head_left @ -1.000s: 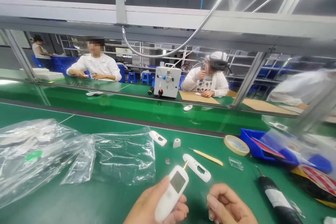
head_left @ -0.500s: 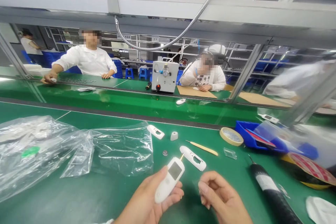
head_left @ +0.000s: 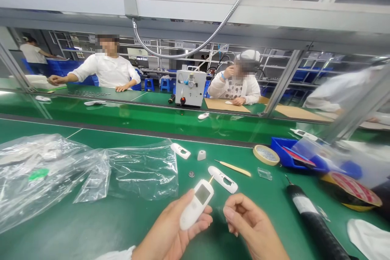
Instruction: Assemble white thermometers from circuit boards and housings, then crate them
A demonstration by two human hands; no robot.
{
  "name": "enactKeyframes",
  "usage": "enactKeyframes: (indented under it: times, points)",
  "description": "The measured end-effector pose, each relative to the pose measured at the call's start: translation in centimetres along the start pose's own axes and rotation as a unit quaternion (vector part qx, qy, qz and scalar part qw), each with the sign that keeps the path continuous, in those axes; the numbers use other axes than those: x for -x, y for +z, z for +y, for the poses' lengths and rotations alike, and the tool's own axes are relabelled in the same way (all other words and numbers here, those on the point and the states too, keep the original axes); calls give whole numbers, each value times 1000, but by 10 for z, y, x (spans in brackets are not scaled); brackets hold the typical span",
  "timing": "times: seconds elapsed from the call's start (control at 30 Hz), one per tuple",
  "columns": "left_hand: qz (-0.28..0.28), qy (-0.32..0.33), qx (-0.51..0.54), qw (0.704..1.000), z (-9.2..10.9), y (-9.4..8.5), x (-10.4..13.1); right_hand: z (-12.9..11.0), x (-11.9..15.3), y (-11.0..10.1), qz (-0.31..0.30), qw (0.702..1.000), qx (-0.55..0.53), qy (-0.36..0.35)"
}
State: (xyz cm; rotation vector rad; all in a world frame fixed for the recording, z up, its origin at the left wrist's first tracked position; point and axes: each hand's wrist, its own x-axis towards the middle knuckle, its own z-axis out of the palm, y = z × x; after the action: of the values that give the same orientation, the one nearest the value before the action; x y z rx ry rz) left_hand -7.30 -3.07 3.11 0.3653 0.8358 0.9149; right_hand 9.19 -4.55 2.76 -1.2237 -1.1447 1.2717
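My left hand [head_left: 179, 223] is closed around a white handheld device [head_left: 196, 205] with a grey screen and a thin gold-coloured tip pointing away from me. To its right, my right hand [head_left: 248, 221] has thumb and forefinger pinched together; a faint clear bit may be at the fingertips, too indistinct to name. Just beyond the device lies a white shell half [head_left: 223, 179] with a cut-out window. Farther off are another white shell piece [head_left: 180, 151], a small white cap [head_left: 201, 155] and a small round dark part [head_left: 191, 174].
A crumpled clear plastic bag [head_left: 134, 170] covers the left side. To the right lie a thin yellow-handled tool [head_left: 234, 168], a tape roll [head_left: 266, 155], a blue bin [head_left: 286, 158] and a black-handled electric screwdriver [head_left: 313, 219]. Across the green conveyor belt [head_left: 146, 123] sit co-workers.
My right hand has come slightly closer to the device, which stays in my left hand. White parts on the belt have shifted left. The co-worker at left has reached farther outward.
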Motion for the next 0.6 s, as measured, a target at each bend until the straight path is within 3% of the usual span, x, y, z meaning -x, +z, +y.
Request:
enactKeyframes:
  times: [0.2,0.6]
  points:
    - [-15,9,7,1000,0,-1,1,4,0,3,-31,998,46,-7]
    - [69,2,-20,997,1,9,3,9,7,7,-18,992,110,-63]
